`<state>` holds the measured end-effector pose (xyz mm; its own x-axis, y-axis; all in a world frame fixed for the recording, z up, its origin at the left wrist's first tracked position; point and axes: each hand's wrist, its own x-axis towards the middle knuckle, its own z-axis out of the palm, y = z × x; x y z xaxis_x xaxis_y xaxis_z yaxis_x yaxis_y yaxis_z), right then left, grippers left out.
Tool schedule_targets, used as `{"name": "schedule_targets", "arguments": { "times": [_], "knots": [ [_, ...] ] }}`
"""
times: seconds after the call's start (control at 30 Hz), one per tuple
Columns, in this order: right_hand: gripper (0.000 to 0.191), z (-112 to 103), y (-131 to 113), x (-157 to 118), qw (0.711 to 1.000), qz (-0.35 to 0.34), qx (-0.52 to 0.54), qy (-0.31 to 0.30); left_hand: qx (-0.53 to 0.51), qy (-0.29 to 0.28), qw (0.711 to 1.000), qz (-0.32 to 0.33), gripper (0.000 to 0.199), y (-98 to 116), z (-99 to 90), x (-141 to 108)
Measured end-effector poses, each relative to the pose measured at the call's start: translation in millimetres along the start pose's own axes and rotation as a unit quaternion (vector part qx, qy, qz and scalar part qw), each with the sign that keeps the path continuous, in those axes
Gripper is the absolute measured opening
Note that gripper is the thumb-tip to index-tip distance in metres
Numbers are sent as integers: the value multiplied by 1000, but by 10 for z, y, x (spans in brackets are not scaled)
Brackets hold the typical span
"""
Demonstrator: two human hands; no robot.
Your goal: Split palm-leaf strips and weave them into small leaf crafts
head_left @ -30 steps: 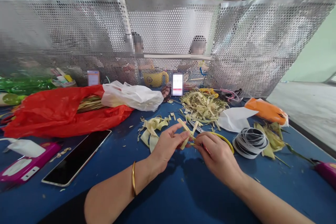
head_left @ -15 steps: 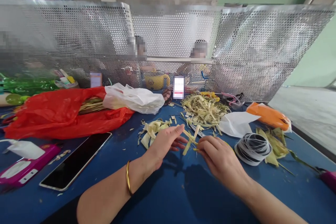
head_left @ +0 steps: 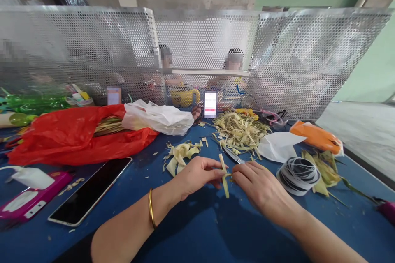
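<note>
My left hand (head_left: 196, 174), with a gold bangle on its wrist, is closed in a pinch on a pale dried husk strip (head_left: 226, 189). The strip stands nearly upright between thumb and fingers, its ends poking out above and below. Beside it, my right hand (head_left: 263, 185) is closed, its fingertips on a thin yellowish piece that meets the strip; its far end is hidden in the hand. Just beyond the right fingers lie scissors (head_left: 233, 155), their handles hidden. Loose husk strips (head_left: 179, 156) rest past the left hand.
A heap of husk scraps (head_left: 240, 129) lies farther back. White ribbon roll (head_left: 298, 176) and an orange packet (head_left: 316, 136) are at right. A phone (head_left: 92, 191), purple power strip (head_left: 37, 197) and red bag (head_left: 68, 135) occupy the left. A perforated metal screen (head_left: 206, 37) stands behind; people sit beyond.
My left thumb and fingers have closed on the husk strip, which has turned from crossed and slanting to nearly upright. The right hand stays in almost the same place.
</note>
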<state>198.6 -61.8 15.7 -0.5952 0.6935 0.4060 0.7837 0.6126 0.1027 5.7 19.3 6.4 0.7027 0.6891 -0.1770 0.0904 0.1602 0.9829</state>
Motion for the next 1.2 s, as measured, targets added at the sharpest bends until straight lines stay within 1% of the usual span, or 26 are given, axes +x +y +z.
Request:
{"name": "schedule_targets", "arguments": {
  "times": [0.1, 0.17, 0.23, 0.33, 0.4, 0.47, 0.53, 0.67, 0.8, 0.93, 1.07, 1.2],
  "knots": [
    [27, 35, 14, -9, 1000, 10, -3, -2, -52, 10, 998, -44, 33, -4, 19, 16],
    [25, 54, 21, -15, 1000, 22, 3, 14, -80, 33, 995, -53, 32, -18, 36, 29],
    [23, 57, 21, -17, 996, 56, 15, 65, -110, 58, 991, -47, 32, -40, 59, 41],
    [19, 33, 0, -11, 974, 150, 35, 164, -137, 85, 986, -33, 31, -79, 113, 48],
    [18, 22, -33, -4, 959, 201, 67, 189, -141, 97, 985, -32, 28, -103, 161, 46],
    [18, 32, -74, 4, 954, 221, 105, 173, -138, 102, 984, -38, 27, -124, 209, 40],
    [19, 63, -112, 10, 957, 218, 132, 141, -135, 101, 985, -44, 27, -141, 247, 34],
    [19, 130, -140, 13, 962, 212, 135, 109, -129, 103, 985, -48, 25, -148, 281, 19],
    [19, 146, -127, 13, 961, 224, 135, 94, -140, 95, 984, -55, 25, -141, 283, 8],
    [18, 159, -123, 10, 952, 246, 160, 92, -150, 93, 982, -62, 27, -152, 284, 12],
    [13, 185, -120, 7, 942, 266, 180, 98, -135, 93, 985, -55, 25, -170, 282, 24],
    [9, 187, -111, 8, 931, 285, 213, 86, -112, 87, 989, -44, 23, -174, 278, 24]
  ]
}}
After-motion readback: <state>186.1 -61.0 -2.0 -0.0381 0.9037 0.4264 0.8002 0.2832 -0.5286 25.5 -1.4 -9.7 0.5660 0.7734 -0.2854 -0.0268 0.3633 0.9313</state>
